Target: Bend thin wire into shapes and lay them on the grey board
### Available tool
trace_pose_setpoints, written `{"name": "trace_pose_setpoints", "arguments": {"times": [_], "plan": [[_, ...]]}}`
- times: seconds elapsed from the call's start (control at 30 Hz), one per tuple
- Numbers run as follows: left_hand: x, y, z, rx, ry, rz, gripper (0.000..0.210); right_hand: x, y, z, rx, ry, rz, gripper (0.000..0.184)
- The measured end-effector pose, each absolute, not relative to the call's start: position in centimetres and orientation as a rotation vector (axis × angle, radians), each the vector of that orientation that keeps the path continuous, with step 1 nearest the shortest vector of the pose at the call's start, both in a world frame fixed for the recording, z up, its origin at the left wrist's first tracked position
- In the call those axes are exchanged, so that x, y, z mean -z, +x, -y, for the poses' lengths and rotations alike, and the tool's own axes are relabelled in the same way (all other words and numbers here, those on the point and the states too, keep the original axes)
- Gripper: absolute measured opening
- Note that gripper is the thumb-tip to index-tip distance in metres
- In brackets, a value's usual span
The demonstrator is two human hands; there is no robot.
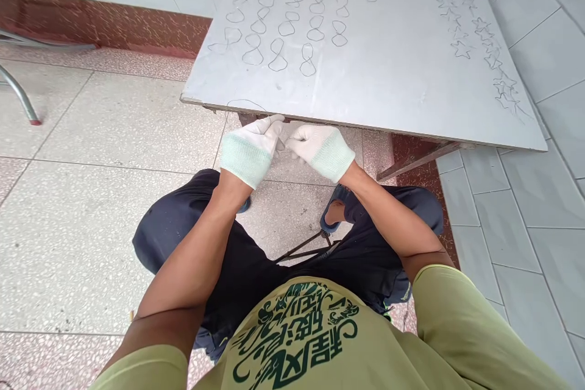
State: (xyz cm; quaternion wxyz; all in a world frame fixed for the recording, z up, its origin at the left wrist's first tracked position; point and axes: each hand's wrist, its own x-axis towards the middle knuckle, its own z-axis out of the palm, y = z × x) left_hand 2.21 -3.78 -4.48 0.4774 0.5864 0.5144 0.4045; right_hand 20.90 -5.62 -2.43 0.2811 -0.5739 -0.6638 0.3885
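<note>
Hands: our white-gloved left hand point(250, 149) and right hand point(320, 147) meet fingertip to fingertip just below the grey metal bench point(388, 73) edge, pinching thin wire point(247, 102).
Bench: rows of bent wire figure-eights point(297, 18) and stars point(484, 36) lie on it.

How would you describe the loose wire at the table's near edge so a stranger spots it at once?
Find the grey table and follow its near edge to the gloved hands. Just left of the left hand a thin wire arcs alone, unlike the figure-eights laid in rows.
</note>
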Motion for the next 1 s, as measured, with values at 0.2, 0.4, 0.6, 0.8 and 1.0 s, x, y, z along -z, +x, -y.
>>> {"name": "trace_pose_setpoints", "arguments": {"times": [0.2, 0.4, 0.6, 0.8, 1.0], "plan": [[1.6, 1.6, 4.1, -0.894, 1.366, -1.167, 0.036, 0.8, 21.2, 5.5, -1.362, -1.464, 1.366, 0.034], [2.8, 1.3, 3.3, -1.047, 1.335, -1.052, 0.036, 0.9, 21.1, 5.6, -1.385, -1.390, 1.303, 0.040], [2.0, 1.1, 3.5, -1.011, 1.330, -1.061, 0.049, 1.7, 21.5, 5.2, -1.416, -1.309, 1.327, 0.023], [1.4, 1.1, 3.9, -1.054, 1.324, -1.107, 0.044, 2.2, 22.6, 4.7, -1.387, -1.211, 1.412, 0.014], [1.3, 1.5, 4.4, -1.004, 1.308, -1.147, 0.025, 2.2, 21.8, 5.0, -1.493, -1.176, 1.347, 0.021]]}}
